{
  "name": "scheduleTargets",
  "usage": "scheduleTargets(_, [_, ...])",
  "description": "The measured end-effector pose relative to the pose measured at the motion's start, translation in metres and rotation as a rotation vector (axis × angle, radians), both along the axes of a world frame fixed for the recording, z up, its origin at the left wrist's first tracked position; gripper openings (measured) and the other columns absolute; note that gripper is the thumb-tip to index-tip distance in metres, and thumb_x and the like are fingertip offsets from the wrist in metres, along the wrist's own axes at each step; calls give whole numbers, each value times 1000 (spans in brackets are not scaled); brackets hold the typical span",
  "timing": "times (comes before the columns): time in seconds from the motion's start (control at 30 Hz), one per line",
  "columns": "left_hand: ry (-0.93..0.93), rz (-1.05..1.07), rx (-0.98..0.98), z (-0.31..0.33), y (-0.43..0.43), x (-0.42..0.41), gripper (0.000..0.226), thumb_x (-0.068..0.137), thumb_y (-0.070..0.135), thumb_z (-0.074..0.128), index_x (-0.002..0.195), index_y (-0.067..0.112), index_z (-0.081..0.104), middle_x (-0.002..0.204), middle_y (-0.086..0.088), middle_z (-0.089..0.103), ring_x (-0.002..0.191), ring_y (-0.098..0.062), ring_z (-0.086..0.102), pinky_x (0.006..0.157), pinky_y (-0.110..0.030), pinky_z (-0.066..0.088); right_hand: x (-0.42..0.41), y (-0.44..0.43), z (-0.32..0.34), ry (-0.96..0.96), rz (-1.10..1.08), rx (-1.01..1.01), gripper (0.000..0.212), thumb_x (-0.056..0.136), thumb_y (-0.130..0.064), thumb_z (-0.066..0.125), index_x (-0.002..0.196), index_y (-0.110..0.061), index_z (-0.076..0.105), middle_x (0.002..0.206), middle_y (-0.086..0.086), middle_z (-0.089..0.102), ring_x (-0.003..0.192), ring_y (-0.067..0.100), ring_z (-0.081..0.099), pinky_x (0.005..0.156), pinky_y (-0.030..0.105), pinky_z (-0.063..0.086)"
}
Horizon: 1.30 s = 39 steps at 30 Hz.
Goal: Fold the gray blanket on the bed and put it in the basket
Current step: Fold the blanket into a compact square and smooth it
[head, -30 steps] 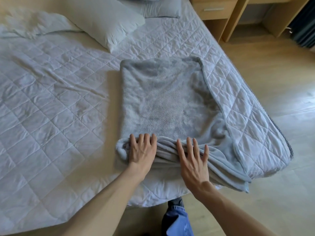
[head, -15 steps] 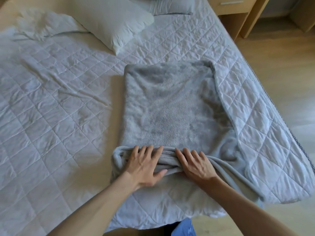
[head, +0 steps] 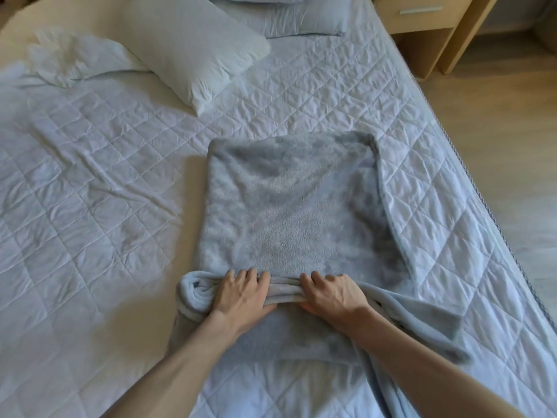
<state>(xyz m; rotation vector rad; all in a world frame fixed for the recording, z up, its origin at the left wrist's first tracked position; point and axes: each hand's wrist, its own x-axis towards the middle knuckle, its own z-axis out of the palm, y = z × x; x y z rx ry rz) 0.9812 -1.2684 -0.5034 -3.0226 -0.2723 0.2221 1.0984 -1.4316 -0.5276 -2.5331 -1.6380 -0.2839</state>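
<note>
Both hands have gone from flat to curled: left hand & right hand now grip the rolled near edge of the gray blanket, which lies on the bed. Risk: the loose right corner may drag and skew the roll. Basket not in view. No legible text.

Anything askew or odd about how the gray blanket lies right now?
Yes. The left hand and right hand grip the bunched near end of the gray blanket, but a loose flap trails out to the right of the roll, slanting across the bed and out of line with the flat part.
</note>
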Motion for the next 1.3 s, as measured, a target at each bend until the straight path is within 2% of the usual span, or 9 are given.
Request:
scheduleTargets(0.07, [-29,-18,-1,6,11,18,49,49,54,82,74,16,63,62,-2,60,56,-22,62,54,-33,48,20,7,7,5,19,-9,37,74,-50,51,75,-15,64,56,-1,52,34,22,53,31,24,33])
scheduleTargets(0.2, [-70,-52,5,22,33,55,42,54,44,84,77,14,65,64,-2,61,56,-22,62,53,-31,47,57,25,20,44,22,2,40,78,-48,42,78,-13,62,56,1,52,34,25,52,32,26,35])
scheduleTargets(0.47, [-114,67,38,40,65,123,47,51,12,78,97,13,66,73,-4,61,66,-25,61,64,-39,46,133,72,45,27,36,-24,43,81,-50,39,79,-12,59,56,1,54,35,25,53,34,25,31])
scheduleTargets(0.7, [-79,46,67,51,118,186,41,66,25,80,102,16,63,77,-8,59,68,-28,61,63,-42,46,198,115,60,-4,45,-28,45,83,-49,36,80,-11,60,56,2,54,34,24,52,36,24,29])
scheduleTargets(0.8, [-61,32,47,58,144,216,37,94,32,51,127,16,46,104,-11,58,98,-32,58,85,-43,40,226,138,69,-4,53,-34,48,84,-51,33,82,-11,60,57,3,54,35,25,51,37,25,27])
scheduleTargets(0.9, [-142,22,75,62,171,244,36,90,36,59,118,15,53,95,-9,64,89,-29,63,80,-38,44,255,165,73,-50,58,-68,46,86,-52,40,82,-11,58,59,3,55,37,24,53,39,25,28])
scheduleTargets(1.0, [3,67,74,51,198,267,38,96,45,41,118,15,48,104,-7,64,100,-27,61,91,-37,37,276,189,70,-93,53,-138,46,88,-55,48,89,-10,58,68,3,59,49,24,59,45,29,32])
scheduleTargets(1.13, [112,128,81,24,221,288,43,94,53,38,110,16,50,105,-4,67,102,-25,62,95,-38,35,290,212,45,-15,32,-185,53,92,-60,40,105,-10,54,90,6,62,74,27,64,57,31,33])
scheduleTargets(1.3, [120,127,23,-6,225,290,46,93,57,36,108,16,52,106,-4,65,103,-26,60,89,-36,38,293,218,12,77,-11,-292,56,88,-63,43,104,-11,56,90,6,65,70,28,66,64,35,44])
